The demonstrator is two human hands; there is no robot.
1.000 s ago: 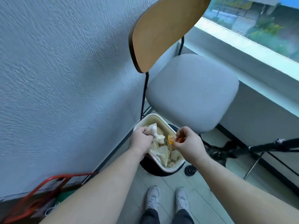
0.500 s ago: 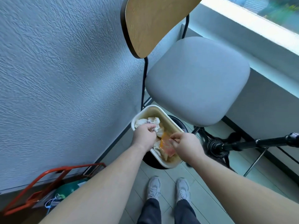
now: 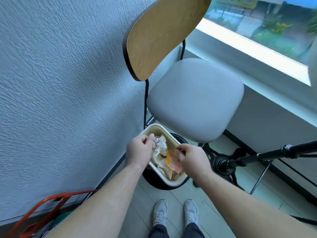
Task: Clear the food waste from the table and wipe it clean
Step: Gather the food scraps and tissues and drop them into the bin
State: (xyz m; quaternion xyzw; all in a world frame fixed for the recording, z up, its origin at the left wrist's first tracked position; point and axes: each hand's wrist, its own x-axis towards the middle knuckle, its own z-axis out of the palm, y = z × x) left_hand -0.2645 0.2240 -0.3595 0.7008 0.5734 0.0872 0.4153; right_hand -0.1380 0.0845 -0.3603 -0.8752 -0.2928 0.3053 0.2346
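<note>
1. Cream-coloured takeaway tray [image 3: 155,126] is seen resting across the rim of a round black bin [image 3: 160,185]. The food waste lies in it: a crumpled foil wad [image 3: 159,145], an orange scrap [image 3: 168,160] and pale wrappings.
2. The left hand [image 3: 139,152] is curled at the wad, thumb against it. Whether the wad or the tray's edge is gripped cannot be told.
3. The right hand [image 3: 193,160] is held over the orange scrap, fingers bent towards the thumb. A pinch cannot be confirmed.
4. Disposal is judged to be the step in hand. Wiping is not yet done, and the table is out of view.
5. Next, the tray would need to be tipped or pressed down into the bin without anything being spilled.
6. Pale floor tiles [image 3: 139,215], a textured grey-blue wall [image 3: 60,83], a chair [image 3: 195,100] with a wooden back and grey seat, a black tripod [image 3: 257,156] and a window sill [image 3: 248,47] are seen around.
</note>
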